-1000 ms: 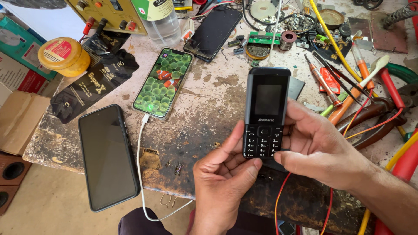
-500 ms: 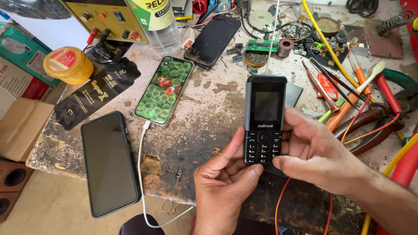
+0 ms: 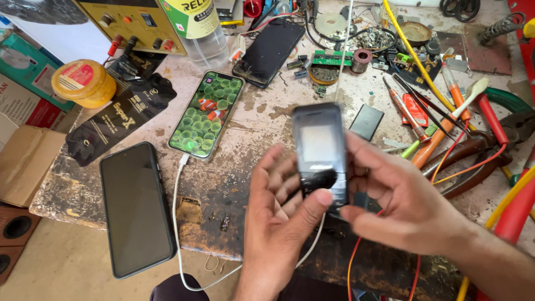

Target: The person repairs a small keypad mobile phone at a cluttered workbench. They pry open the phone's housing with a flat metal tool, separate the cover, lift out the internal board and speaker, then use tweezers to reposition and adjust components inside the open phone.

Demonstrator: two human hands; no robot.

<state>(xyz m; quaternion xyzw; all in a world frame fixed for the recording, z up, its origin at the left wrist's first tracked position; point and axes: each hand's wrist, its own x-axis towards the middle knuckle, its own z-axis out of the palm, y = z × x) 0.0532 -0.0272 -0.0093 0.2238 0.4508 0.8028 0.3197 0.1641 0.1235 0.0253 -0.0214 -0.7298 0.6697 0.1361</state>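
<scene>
A black keypad phone (image 3: 317,142) hangs blurred above the worn workbench (image 3: 245,167), held between both hands. My left hand (image 3: 278,223) cups it from below, fingers spread behind it and the thumb across the keypad. My right hand (image 3: 395,200) grips its right edge and lower end. To the left lies a lit smartphone (image 3: 207,113) showing a fish picture, with a white cable (image 3: 178,223) plugged into its bottom. A dark smartphone (image 3: 136,206) lies at the bench's front left edge.
A cracked dark phone (image 3: 269,51), circuit board (image 3: 331,57) and small parts lie at the back. Screwdrivers (image 3: 440,134), pliers (image 3: 485,147) and wires crowd the right. A yellow jar (image 3: 83,83), black packets (image 3: 120,117), power supply (image 3: 134,22) and bottle (image 3: 198,28) stand left. A small dark battery (image 3: 366,121) lies nearby.
The keypad phone has shifted in my hands and is now blurred. My left fingers have spread out behind it and the thumb has slid across the keys.
</scene>
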